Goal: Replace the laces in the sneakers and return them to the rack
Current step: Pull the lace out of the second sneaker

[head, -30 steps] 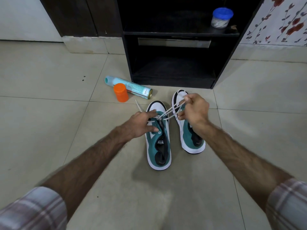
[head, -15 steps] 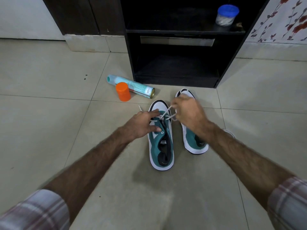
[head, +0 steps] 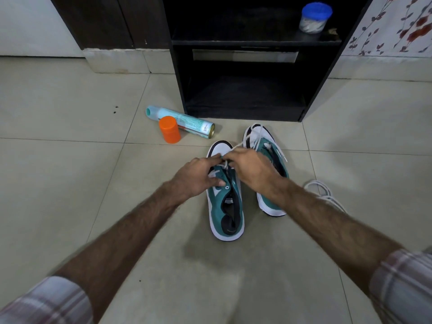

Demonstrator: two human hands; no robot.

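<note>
No brand name can be read on either shoe; the spray can [head: 184, 122] lying on its side left of centre carries printing on its label, but it is too small to make out.

Your left hand [head: 198, 175] rests on the left sneaker [head: 225, 202] at the centre of the frame, fingers curled over the teal upper beside the eyelets, thumb against the side, fingertips near the white toe cap. Your right hand [head: 251, 168] is just beside it, fingers bent and pinching the white lace [head: 225, 163] right above the same shoe's lower eyelets. A short length of that lace shows between the two hands, and a strand runs up from your right fingers toward the toe of the right sneaker [head: 268, 146]. Whether your left fingers also grip the lace cannot be told.

The right sneaker stands on the floor tiles just right of the first, toe toward the dark shoe rack [head: 245, 108] in the upper centre. A loose white lace [head: 325, 192] lies coiled on the tiles at the right, behind your right forearm.

An orange cap [head: 170, 129] stands upright against the spray can. A blue-lidded jar [head: 315, 17] sits on the rack's upper shelf.
</note>
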